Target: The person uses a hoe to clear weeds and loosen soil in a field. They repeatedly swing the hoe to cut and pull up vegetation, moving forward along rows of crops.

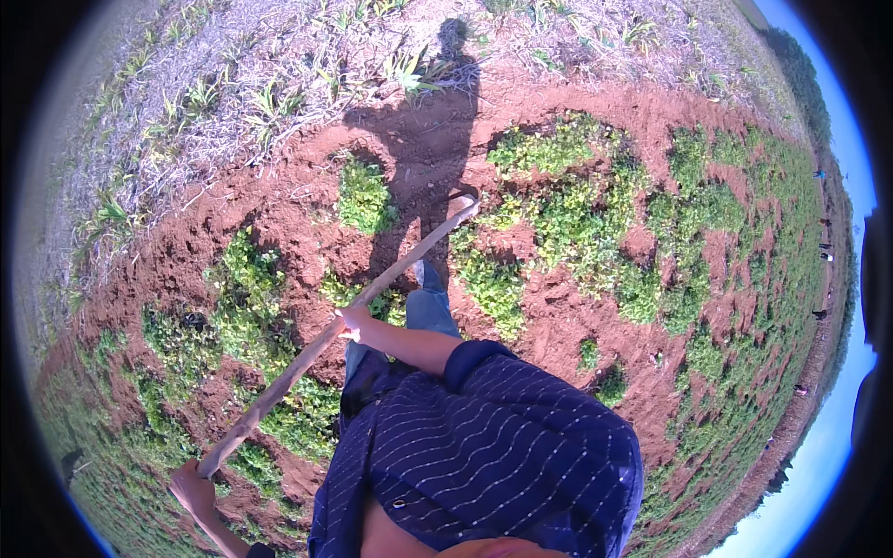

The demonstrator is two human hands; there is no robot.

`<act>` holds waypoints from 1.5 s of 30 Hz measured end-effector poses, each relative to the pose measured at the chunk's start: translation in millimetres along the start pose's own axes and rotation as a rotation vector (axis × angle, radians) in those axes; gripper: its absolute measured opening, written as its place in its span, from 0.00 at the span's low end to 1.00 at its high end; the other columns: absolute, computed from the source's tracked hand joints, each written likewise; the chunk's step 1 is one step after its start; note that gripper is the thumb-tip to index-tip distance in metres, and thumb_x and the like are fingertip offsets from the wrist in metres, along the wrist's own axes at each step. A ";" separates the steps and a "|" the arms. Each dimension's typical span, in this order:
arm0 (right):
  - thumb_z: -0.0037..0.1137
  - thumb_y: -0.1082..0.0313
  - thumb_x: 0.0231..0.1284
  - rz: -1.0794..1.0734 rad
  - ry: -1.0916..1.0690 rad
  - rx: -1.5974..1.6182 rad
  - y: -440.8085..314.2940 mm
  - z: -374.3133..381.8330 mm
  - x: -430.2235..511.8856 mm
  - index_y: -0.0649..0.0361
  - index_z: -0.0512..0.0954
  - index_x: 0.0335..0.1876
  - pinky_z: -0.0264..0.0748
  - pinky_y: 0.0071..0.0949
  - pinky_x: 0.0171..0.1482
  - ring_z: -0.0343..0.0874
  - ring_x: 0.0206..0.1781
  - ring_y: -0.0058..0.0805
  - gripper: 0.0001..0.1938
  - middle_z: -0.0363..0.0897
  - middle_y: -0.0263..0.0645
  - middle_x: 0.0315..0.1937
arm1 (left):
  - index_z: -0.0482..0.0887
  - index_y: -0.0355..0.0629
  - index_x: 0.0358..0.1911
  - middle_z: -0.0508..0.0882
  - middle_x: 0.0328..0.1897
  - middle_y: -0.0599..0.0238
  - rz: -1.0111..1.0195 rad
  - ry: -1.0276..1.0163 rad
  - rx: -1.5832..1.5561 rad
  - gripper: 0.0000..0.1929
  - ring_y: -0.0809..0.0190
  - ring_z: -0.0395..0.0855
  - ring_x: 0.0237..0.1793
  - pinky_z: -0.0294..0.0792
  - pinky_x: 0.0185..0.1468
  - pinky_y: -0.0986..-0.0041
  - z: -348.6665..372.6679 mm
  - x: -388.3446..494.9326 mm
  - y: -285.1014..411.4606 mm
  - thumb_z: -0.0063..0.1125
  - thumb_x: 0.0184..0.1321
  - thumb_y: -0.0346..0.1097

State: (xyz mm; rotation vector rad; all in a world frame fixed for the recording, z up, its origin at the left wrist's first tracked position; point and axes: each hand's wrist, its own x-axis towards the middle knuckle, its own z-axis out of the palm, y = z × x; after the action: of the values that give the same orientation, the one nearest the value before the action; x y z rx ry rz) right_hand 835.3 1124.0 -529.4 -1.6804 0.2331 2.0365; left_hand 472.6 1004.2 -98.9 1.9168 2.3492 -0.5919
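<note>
A long wooden-handled hoe [282, 390] runs slantwise across the view, from lower left to upper middle. My left hand [195, 487] grips the butt end of its handle at the lower left. Farther up the same handle, near the middle of the view, my right hand [354, 322] is closed around the wood. The hoe's head [466, 202] is at the far end, low over red soil [432, 230] and within my shadow; whether it touches the ground I cannot tell. Low leafy green plants [366, 195] grow on both sides of the head.
My leg in blue trousers [429, 310] stands just below the handle. Leafy plants [586, 216] spread in patches to the right and left. Dry straw with spiky plants [411, 73] borders the soil ahead. Several distant people [820, 315] are along the field's right edge.
</note>
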 end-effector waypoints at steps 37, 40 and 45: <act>0.61 0.70 0.59 -0.722 0.192 0.838 -424.9 -391.1 -154.3 0.61 0.75 0.36 0.79 0.37 0.24 0.80 0.24 0.33 0.06 0.77 0.38 0.24 | 0.86 0.34 0.44 0.87 0.38 0.58 0.942 -0.097 -0.880 0.13 0.67 0.86 0.35 0.77 0.38 0.76 -268.3 72.4 599.0 0.69 0.55 0.26; 0.62 0.69 0.58 -0.723 0.193 0.812 -449.3 -383.5 -163.1 0.60 0.75 0.35 0.80 0.38 0.24 0.80 0.23 0.33 0.07 0.77 0.38 0.24 | 0.87 0.34 0.42 0.87 0.37 0.61 0.815 -0.144 -1.007 0.11 0.69 0.84 0.34 0.74 0.39 0.79 -290.8 95.1 608.8 0.69 0.56 0.25; 0.65 0.66 0.56 -0.702 0.187 0.831 -501.6 -364.4 -166.5 0.61 0.75 0.36 0.85 0.39 0.25 0.83 0.25 0.34 0.10 0.79 0.39 0.26 | 0.86 0.33 0.42 0.86 0.28 0.65 0.888 -0.133 -0.890 0.13 0.73 0.79 0.26 0.67 0.31 0.79 -329.7 168.2 626.3 0.69 0.60 0.34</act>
State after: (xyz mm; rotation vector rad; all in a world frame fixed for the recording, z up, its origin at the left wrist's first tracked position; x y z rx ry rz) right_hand 1409.5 1360.8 -367.1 -1.1682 0.4098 1.0399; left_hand 1096.1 1366.3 -2.5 2.0004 1.0948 0.3382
